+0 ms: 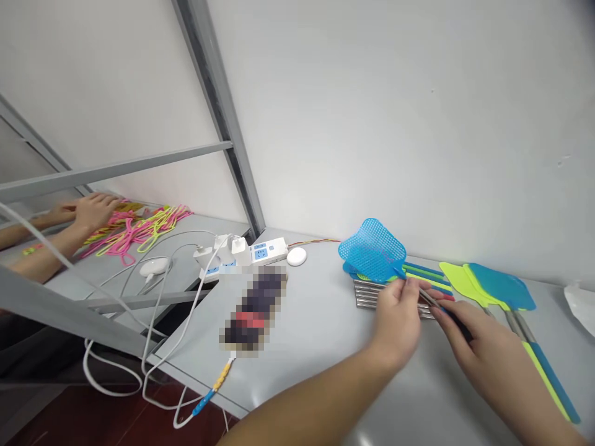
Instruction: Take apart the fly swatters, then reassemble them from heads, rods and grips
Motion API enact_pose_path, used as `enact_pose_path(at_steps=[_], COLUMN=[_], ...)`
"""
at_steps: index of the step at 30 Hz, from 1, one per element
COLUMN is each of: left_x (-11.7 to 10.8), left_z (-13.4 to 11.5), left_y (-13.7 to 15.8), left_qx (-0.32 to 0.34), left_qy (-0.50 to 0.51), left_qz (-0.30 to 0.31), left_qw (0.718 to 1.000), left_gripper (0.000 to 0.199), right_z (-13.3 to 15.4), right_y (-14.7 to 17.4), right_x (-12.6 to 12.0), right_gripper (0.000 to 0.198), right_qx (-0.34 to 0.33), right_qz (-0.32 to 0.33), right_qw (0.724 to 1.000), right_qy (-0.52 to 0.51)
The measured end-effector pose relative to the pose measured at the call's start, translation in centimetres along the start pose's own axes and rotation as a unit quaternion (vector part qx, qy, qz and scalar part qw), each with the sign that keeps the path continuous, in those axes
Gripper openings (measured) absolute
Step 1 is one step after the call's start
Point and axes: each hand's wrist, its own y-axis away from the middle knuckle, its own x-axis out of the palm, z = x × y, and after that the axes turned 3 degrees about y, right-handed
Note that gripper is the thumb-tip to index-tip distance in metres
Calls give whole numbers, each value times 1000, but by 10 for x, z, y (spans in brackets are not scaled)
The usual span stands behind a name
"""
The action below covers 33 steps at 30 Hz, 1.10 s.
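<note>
A blue fly swatter with a perforated head is held up over the table in both hands. My left hand pinches it just below the head. My right hand is closed round the dark handle end of its metal rod. Beneath the swatter lie several silver metal rods side by side. Partly covered swatters with green and blue handles lie behind my hands. To the right rest a blue swatter and yellow-green swatters, their handles pointing toward me.
A phone, blurred out, lies on the grey table with a cable attached. Behind it are a white power strip with plugs and a round white puck. Left of a metal frame, another person's hands touch pink and yellow cords.
</note>
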Motion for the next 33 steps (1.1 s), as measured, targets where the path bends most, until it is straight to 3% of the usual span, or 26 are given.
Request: enact_pose_path(at_steps=[5, 10, 16, 21, 24, 28, 33], left_x=[-4, -9, -14, -19, -18, -17, -30], left_z=[7, -15, -31, -28, -20, -12, -31], left_y=[-3, -9, -17, -18, -15, -15, -31], left_qx=[15, 33, 58, 88, 58, 16, 73], left_qy=[-43, -53, -59, -119, -146, -136, -65], left_qz=[-43, -32, -78, -93, -70, -52, -114], left_qw=[998, 998, 994, 985, 985, 989, 989], left_gripper=[37, 44, 39, 40, 40, 39, 33], right_z=[-7, 1, -1, -8, -11, -11, -15], right_y=[5, 0, -3, -4, -7, -12, -17], right_x=[5, 0, -11, -11, -10, -10, -11], right_gripper=[39, 40, 35, 30, 24, 20, 18], right_qx=[-6, -10, -33, -61, -63, -72, -82], right_qz=[26, 14, -11, -35, -31, -33, -45], right_qw=[999, 998, 997, 995, 995, 995, 995], right_qy=[41, 69, 76, 70, 67, 66, 44])
